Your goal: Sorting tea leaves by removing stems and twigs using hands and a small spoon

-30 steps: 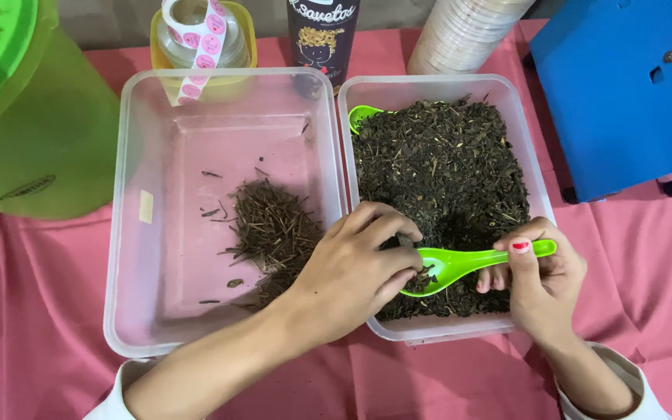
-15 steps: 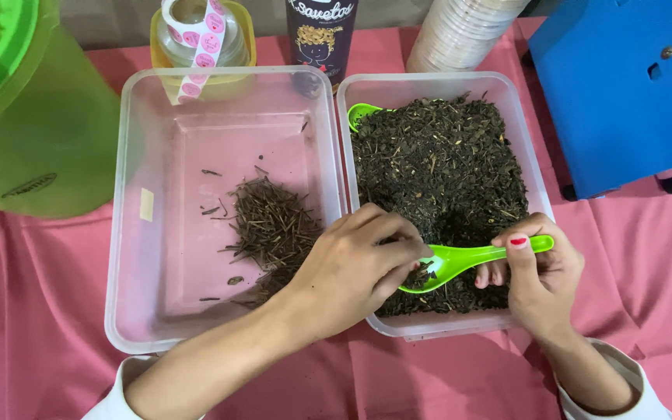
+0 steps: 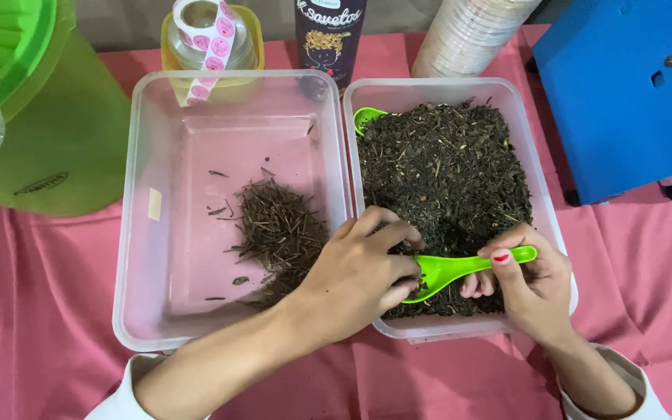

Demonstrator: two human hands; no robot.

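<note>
- Here, your right hand (image 3: 534,288) grips the handle of a bright green spoon (image 3: 460,268), thumb pressed on top and fingers curled beneath, so the bowl sits level over the loose leaf.
- Your left hand (image 3: 359,272) reaches across from the left, fingertips pinched together at the spoon's bowl, touching the small heap of dark bits lying in it; whether a piece is caught between them cannot be told.
- The spoon rests low over the near end of the right container (image 3: 542,202), a clear plastic tub, apparently so anything that drops lands back in the tub.
- Dried dark leaf (image 3: 445,171) fills that tub nearly wall to wall; a second green spoon (image 3: 367,118) lies half buried at its far left corner.
- The left container (image 3: 130,233), a matching clear tub, stands just beside the first, walls touching or nearly so, which keeps the reach between them short.
- A small pile of thin brown stems (image 3: 278,229) lies in its near right part, close to your left wrist, with a few stray pieces scattered further out.
- Behind the tubs: a roll of pink round stickers (image 3: 208,31) on a yellow-lidded jar, a dark printed canister (image 3: 328,35), a stack of clear lids (image 3: 468,31).
- At the far left stands a green jug (image 3: 48,132); at the far right, a blue metal machine (image 3: 631,85).
- All of it sits on a pink cloth (image 3: 33,311).
</note>
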